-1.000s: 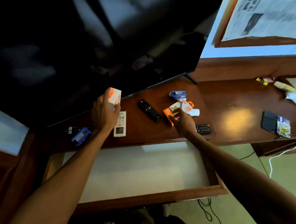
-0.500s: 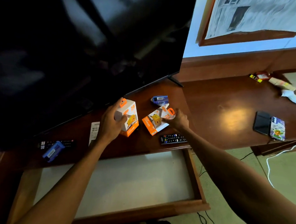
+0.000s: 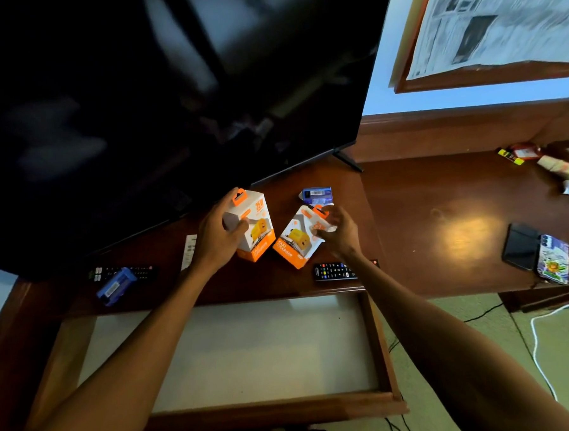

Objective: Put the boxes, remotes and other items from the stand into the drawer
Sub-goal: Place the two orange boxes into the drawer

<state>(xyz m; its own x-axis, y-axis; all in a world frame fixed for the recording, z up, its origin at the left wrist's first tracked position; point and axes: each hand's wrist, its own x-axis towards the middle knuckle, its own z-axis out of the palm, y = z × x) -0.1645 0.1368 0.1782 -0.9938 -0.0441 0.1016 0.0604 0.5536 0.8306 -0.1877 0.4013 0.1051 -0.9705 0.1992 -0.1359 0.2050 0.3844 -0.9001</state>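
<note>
Mid-frame, two charger boxes sit side by side above the tabletop [image 3: 427, 257]: the left box [image 3: 256, 228] in the left hand [image 3: 216, 238], the right box [image 3: 299, 237] in the right hand [image 3: 338, 234]. A small packet [image 3: 317, 195] lies just behind them, under the television [image 3: 154, 90] filling the upper left. A remote [image 3: 335, 271] lies below the right box, near the tabletop's front edge. At left, another packet [image 3: 115, 286] rests on a second remote [image 3: 141, 272]. The open drawer [image 3: 378, 342] spans the lower centre. A phone [image 3: 554, 262] lies at far right
</note>
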